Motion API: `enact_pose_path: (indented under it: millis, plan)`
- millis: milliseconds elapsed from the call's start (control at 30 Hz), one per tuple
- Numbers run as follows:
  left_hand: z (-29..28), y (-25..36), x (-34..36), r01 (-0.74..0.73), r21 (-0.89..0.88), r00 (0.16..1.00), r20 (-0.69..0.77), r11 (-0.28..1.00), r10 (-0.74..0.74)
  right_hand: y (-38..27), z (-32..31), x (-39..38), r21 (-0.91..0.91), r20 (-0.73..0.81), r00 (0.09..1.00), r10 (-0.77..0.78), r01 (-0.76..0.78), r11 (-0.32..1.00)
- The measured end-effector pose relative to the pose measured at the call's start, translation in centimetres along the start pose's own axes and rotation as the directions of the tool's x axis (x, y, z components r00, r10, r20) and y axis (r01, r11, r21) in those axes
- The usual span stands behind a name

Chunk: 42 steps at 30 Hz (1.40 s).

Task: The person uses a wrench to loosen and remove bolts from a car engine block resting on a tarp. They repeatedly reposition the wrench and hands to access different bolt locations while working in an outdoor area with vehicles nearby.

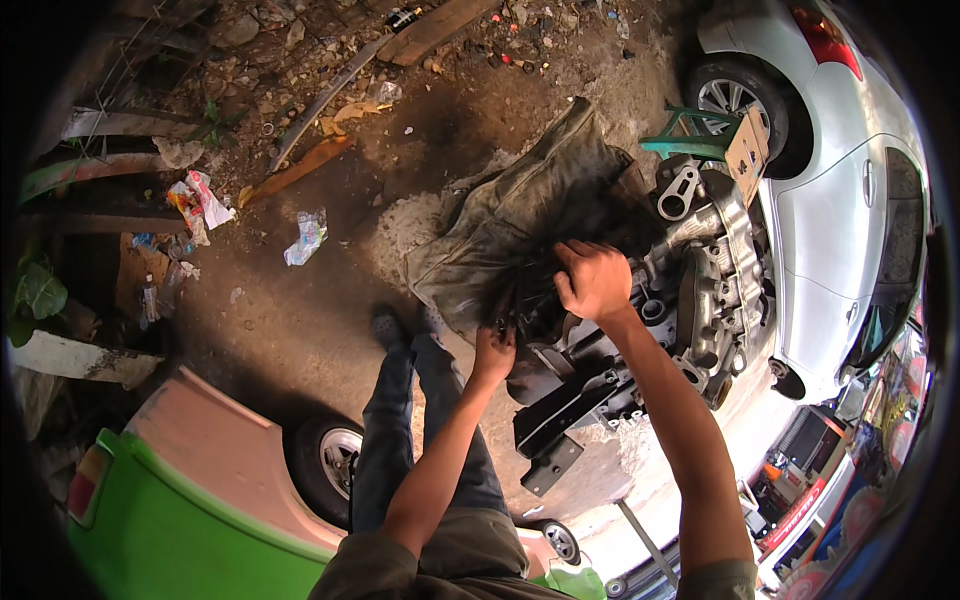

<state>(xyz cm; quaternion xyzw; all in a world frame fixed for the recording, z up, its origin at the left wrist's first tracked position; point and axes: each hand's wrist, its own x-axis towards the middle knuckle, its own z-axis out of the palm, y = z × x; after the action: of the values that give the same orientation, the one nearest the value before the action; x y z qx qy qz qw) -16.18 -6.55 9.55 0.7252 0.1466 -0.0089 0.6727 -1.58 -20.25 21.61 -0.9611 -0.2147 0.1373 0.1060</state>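
A partly dismantled car engine (725,265), with bare metal castings and dark greasy parts, stands in front of me to the right. My right hand (595,282) is closed in a fist over the engine's blackened near-left side; whatever lies inside the fist is hidden. Lower and to the left, my left hand (493,352) reaches to the dark edge of the same assembly. Its blackened fingers merge with the shadow, so their grip is unclear. A grimy, oil-stained sheet (470,235) spreads on the ground beside and partly beneath the engine. A dark metal bracket (552,465) sticks out from the engine's near end.
A silver car (825,230) stands close on the right, with a green stool (690,145) and cardboard (748,155) beside it. A green and pink vehicle (210,480) is at the lower left. Wood planks (300,165) and litter (307,238) lie on the dirt ground.
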Motion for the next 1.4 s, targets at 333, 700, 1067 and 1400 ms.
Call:
enact_pose_path:
  millis: [333,700,1067,1400]
  plan:
    - [-0.9,1.6,1.5,0.017,0.115,0.998,0.055,0.993,-0.024,0.0,0.1,0.0,-0.014,-0.045,0.999,-0.018,0.017,1.0]
    - [-0.7,-1.9,2.2,0.222,0.12,0.971,-0.115,0.968,-0.209,0.0,0.0,0.0,0.008,-0.018,1.0,-0.014,0.014,1.0]
    - [0.6,-4.5,12.2,0.565,0.047,0.808,0.172,0.824,-0.564,0.0,0.1,0.0,0.023,-0.044,0.999,-0.016,0.017,1.0]
    - [0.1,-8.0,15.2,0.78,-0.071,0.589,0.423,0.622,-0.689,0.0,0.1,0.0,0.017,-0.033,0.999,-0.016,0.016,1.0]
